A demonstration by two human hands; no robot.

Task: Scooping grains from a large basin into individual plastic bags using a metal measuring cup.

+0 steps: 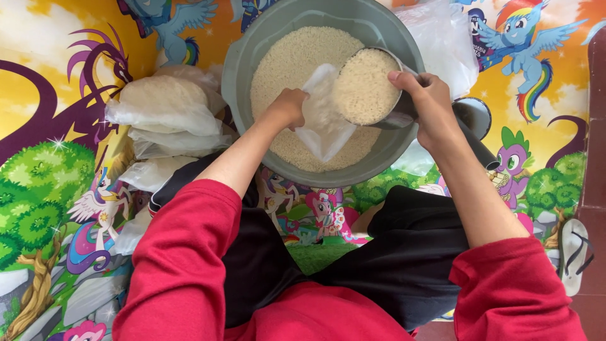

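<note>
Spread underfoot, a big cartoon play mat (50, 189), loud with yellow sky, green trees and winged ponies. Dead centre at the top, a wide grey plastic basin (243, 76), heaped with white rice (287, 63) across most of its floor. Left of the basin, a slumped stack of filled clear plastic bags (167, 107), each holding white grain, piled one over another on the mat. Behind the basin's upper right rim, a bundle of empty clear bags (445, 41), crumpled and see-through. Over the basin, a metal scoop cup (364, 87), brimful of rice, tilted with its mouth toward a small clear plastic bag (323, 123) that already shows a little rice inside. Right hand (432, 104) clamped on the cup, thumb over the rim, fingers wrapped round the side. Left hand (287, 107) closed on the bag's open edge, fingers pinched together, holding it up against the cup, just above the rice. Below, red sleeves and black trousers, legs crossed on the mat. Far right, on the dark red floor, one white flip-flop (573, 256).
</note>
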